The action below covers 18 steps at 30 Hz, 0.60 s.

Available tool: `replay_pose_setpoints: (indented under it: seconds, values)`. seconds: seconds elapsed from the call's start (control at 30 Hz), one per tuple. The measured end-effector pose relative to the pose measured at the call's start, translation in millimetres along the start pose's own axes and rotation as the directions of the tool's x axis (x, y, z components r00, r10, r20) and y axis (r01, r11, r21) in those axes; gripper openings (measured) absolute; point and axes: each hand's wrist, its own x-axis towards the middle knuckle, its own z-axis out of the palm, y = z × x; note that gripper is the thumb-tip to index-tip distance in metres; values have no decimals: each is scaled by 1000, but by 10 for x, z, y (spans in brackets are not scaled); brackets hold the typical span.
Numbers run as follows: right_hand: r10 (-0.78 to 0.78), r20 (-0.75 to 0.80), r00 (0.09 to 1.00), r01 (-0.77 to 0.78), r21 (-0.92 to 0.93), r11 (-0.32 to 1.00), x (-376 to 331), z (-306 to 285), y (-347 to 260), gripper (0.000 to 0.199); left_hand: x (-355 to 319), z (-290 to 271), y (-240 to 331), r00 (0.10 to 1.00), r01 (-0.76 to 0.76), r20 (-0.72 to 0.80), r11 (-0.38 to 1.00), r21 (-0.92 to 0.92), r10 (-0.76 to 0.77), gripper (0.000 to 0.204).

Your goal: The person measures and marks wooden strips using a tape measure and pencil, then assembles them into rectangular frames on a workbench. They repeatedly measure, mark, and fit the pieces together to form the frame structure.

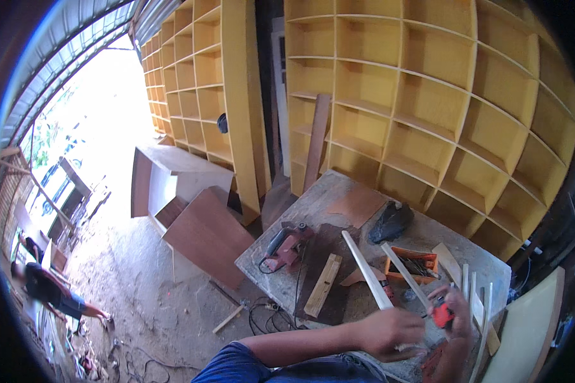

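- The left hand [390, 332] is closed around the near end of a long pale wooden strip [364, 268], which runs up toward eleven o'clock across the workbench [313, 204].
- The right hand [457, 313] sits just at three o'clock of the left, fingers wrapped on a small red and black tool [442, 316]; what kind of tool is too small to tell.
- A second pale strip [406, 276] lies just beside the first, toward one o'clock of the hands, its near end reaching the red tool.
- The step in hand looks like marking or trimming at the strip's near end, judged from tool and strip meeting there.
- The next move likely calls for a steady left grip so the strip does not roll, with the tool brought square to the wood.
- An orange tray of bits [418, 262] sits at twelve o'clock of the hands; a power saw [287, 246] rests at ten o'clock; a short plank [322, 285] lies between.
- Yellow shelving [428, 83] stands behind the bench.
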Motion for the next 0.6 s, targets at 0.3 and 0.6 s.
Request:
replay_pose_setpoints:
  seconds: [0.3,0.6]
  values:
    - [749,448,488,-823,-50,566,-228,222,1134,52,-460,1380,-331,982,-75,178,996,44,66,37]
    - [709,282,646,-468,-588,660,-4,-84,1467,54,-558,381,-475,944,271,201,962,-25,-260,40]
